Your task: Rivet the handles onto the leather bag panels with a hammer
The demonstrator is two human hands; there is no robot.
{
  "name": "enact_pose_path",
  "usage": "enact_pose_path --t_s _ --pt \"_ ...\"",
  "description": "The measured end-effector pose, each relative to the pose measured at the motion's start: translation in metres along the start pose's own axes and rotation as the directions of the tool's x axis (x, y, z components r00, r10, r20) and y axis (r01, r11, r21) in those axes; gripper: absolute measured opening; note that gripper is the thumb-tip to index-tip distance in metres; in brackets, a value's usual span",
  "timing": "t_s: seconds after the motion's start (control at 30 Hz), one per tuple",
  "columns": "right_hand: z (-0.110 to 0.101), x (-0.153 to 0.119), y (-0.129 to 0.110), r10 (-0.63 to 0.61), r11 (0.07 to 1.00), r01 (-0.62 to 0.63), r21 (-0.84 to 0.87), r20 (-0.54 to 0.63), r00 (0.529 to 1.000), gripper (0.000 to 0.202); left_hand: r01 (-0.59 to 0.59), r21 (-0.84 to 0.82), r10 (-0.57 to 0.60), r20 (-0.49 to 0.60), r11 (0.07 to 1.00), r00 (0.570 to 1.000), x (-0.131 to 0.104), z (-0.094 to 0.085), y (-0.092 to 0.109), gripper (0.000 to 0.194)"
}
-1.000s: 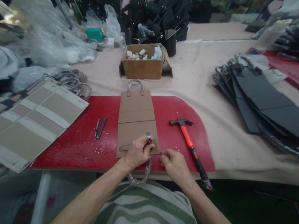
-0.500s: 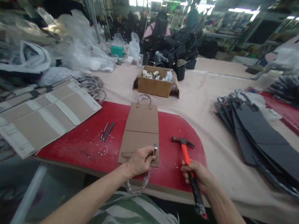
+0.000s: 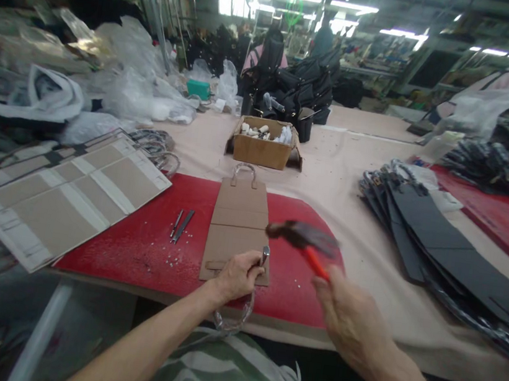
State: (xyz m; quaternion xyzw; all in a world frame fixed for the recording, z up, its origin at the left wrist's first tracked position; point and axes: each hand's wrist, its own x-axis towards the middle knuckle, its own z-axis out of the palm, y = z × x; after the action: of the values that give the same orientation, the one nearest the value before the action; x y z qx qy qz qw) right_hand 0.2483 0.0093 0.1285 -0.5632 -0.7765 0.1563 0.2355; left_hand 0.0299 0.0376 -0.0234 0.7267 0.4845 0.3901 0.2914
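Left of the brown panel (image 3: 238, 213), two slim tools (image 3: 184, 227) lie on the red mat (image 3: 288, 289). The left hand (image 3: 238, 274) pinches a metal-topped tool (image 3: 265, 255) between its fingers at the panel's lower right, near the counter's (image 3: 355, 172) front edge. The right hand (image 3: 352, 306), fingers wrapped round the hammer (image 3: 307, 240), has just lifted it, so both hands are now engaged; bare mat gives room beneath.

No readable text anywhere.
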Motion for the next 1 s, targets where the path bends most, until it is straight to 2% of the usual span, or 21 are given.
enact_pose_path --t_s 0.07,0.1,0.13,0.2,0.23,0.27,0.33,0.4,0.47,0.53,0.63,0.67,0.73,0.8,0.87,0.93,1.0 --pt "-0.003 0.001 -0.003 -0.044 0.994 0.057 -0.098 0.132 0.990 0.034 0.000 0.014 0.000 0.005 1.000 1.000 0.000 0.000 -0.001 0.011" --pt "-0.005 0.001 -0.006 -0.055 0.993 0.066 -0.094 0.123 0.991 0.034 -0.002 0.012 0.002 0.006 1.000 1.000 0.000 0.001 -0.002 0.012" --pt "-0.007 0.001 -0.008 -0.063 0.996 0.066 -0.057 0.058 0.996 0.033 -0.006 0.007 0.006 0.006 1.000 1.000 0.000 0.001 -0.003 0.012" --pt "-0.010 -0.001 -0.012 -0.049 0.998 0.056 0.041 -0.145 0.988 0.033 -0.015 -0.004 0.015 -0.003 1.000 1.000 0.000 0.001 -0.004 0.013" --pt "-0.010 -0.002 -0.013 -0.038 0.997 0.051 0.064 -0.195 0.980 0.033 -0.019 -0.003 0.019 -0.008 1.000 1.000 0.000 0.002 -0.004 0.013" --pt "-0.009 -0.004 -0.012 -0.031 0.997 0.042 0.058 -0.181 0.983 0.034 -0.021 0.002 0.021 -0.009 1.000 1.000 0.000 0.002 -0.005 0.013" --pt "-0.005 -0.006 -0.008 -0.020 0.999 0.020 -0.025 0.014 1.000 0.033 -0.020 0.006 0.020 0.003 1.000 1.000 0.000 0.001 -0.005 0.012" --pt "-0.001 -0.006 -0.001 0.022 0.996 -0.004 -0.094 0.194 0.981 0.031 -0.021 -0.003 0.021 0.025 1.000 0.999 0.000 0.000 -0.004 0.013" --pt "0.003 -0.002 0.012 0.068 0.996 -0.056 -0.065 0.215 0.974 0.031 -0.029 -0.011 0.029 0.027 1.000 0.999 0.000 0.000 -0.002 0.013" --pt "0.013 0.004 0.030 0.131 0.987 -0.146 0.060 0.211 0.969 0.035 -0.036 -0.007 0.036 0.023 0.999 0.999 0.001 -0.001 -0.001 0.011" --pt "0.042 0.014 0.067 0.298 0.907 -0.359 0.217 0.270 0.916 0.038 -0.047 0.004 0.047 0.027 0.999 0.999 0.001 -0.002 0.001 0.009" --pt "0.053 0.018 0.079 0.352 0.891 -0.409 0.199 0.269 0.897 0.038 -0.053 0.007 0.053 0.028 0.999 0.998 0.001 -0.002 0.001 0.009" --pt "0.074 0.026 0.097 0.390 0.919 -0.395 -0.012 0.194 0.900 0.033 -0.068 0.022 0.067 0.028 0.997 0.997 0.002 -0.003 0.000 0.009" --pt "0.089 0.031 0.102 0.276 0.929 -0.252 -0.270 0.056 0.960 0.028 -0.071 0.045 0.070 0.025 0.996 0.997 0.002 -0.003 0.000 0.008" --pt "0.101 0.033 0.095 0.054 0.896 -0.084 -0.436 -0.080 0.995 0.029 -0.059 0.060 0.059 0.014 0.996 0.998 0.001 -0.003 0.000 0.008" --pt "0.115 0.032 0.080 -0.161 0.888 0.080 -0.452 -0.143 0.976 0.034 -0.045 0.051 0.045 0.010 0.998 0.999 0.000 -0.001 0.001 0.009" --pt "0.136 0.029 0.066 -0.307 0.898 0.239 -0.370 -0.137 0.942 0.035 -0.039 0.015 0.039 0.012 0.999 0.999 0.001 0.001 0.002 0.012"
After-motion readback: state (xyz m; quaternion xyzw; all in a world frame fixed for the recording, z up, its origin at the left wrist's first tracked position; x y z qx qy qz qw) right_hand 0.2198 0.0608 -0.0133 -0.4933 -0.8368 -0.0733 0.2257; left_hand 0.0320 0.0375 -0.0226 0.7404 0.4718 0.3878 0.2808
